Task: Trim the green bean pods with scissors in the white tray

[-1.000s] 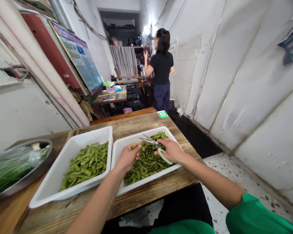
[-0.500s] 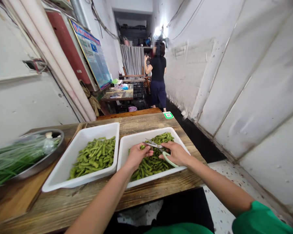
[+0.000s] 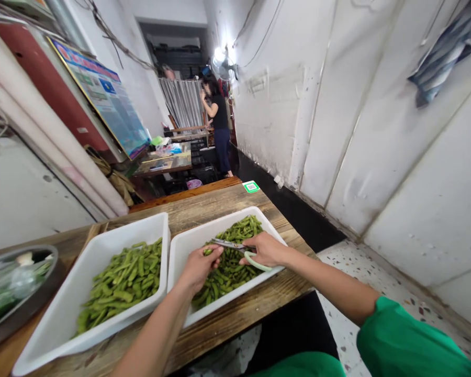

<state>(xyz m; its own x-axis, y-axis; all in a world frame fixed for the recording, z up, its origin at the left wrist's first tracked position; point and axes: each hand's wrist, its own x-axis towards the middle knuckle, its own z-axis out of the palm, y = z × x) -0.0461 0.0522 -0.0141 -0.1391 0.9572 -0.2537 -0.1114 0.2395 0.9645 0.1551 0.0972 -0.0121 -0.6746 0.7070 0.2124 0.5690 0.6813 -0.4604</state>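
Over the right white tub (image 3: 220,313), my left hand (image 3: 198,267) pinches a green edamame pod (image 3: 208,252) between thumb and fingers. My right hand (image 3: 264,249) is closed around the pale green handle of a pair of scissors (image 3: 232,244). The metal blades point left and lie right at the pod, nearly closed as far as I can see. Below both hands, edamame pods (image 3: 235,267) fill much of this tub. A second white tub (image 3: 163,222) stands just to the left with a heap of edamame pods (image 3: 129,277) in it.
Both tubs rest on a wooden table (image 3: 243,303). At far left a metal basin (image 3: 49,296) holds bagged greens. A green code card (image 3: 251,187) lies at the table's far corner. Farther back, a person (image 3: 220,125) stands by another table (image 3: 176,161).
My view has turned to the right, so the tubs and hands appear farther left. Both hands keep their holds, and the scissor blades look closer together. The person behind has turned.
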